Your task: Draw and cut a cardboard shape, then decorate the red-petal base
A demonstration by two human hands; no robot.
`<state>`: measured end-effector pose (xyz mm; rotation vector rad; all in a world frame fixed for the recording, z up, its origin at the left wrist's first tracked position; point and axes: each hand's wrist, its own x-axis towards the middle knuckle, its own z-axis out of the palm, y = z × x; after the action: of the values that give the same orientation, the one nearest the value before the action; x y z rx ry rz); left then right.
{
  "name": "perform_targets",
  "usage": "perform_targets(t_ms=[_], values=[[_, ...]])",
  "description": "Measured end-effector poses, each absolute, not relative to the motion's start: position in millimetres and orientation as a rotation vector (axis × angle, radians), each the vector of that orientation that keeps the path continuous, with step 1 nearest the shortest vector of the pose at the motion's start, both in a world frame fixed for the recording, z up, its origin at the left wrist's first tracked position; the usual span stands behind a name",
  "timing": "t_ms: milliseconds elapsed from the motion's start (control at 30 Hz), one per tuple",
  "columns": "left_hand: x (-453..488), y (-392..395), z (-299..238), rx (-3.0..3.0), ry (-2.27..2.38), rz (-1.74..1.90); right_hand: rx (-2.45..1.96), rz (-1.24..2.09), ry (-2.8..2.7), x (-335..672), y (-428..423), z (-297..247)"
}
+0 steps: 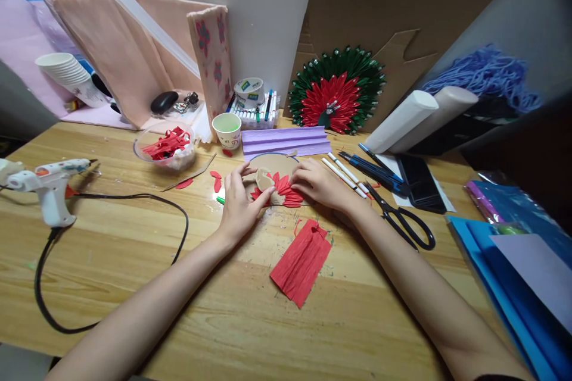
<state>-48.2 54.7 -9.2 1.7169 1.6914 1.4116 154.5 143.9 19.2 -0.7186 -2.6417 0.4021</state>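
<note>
A cardboard semicircle lies on the table, with red paper petals fanned over it and a small tan cardboard piece at their left. My left hand is closed around the semicircle's left side, its thumb resting by the lower petals. At the right, my right hand has its fingers pinched together on a petal's tip, partly hiding it. Nearer to me lies a strip of red crepe paper. A few loose red petals are left of my left hand, beside a green marker cap.
A glue gun with a looping black cord stands left, near a bowl of red scraps. A paper cup and folded purple paper are behind. Scissors, white markers and a cutter lie right.
</note>
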Motion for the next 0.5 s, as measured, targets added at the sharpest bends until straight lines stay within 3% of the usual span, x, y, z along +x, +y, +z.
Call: perform_targets(t_ms=[500], values=[[-47.9, 53.6, -8.2, 1.704, 1.714, 1.381, -0.626, 0.344, -2.614, 156.0, 146.4, 20.7]])
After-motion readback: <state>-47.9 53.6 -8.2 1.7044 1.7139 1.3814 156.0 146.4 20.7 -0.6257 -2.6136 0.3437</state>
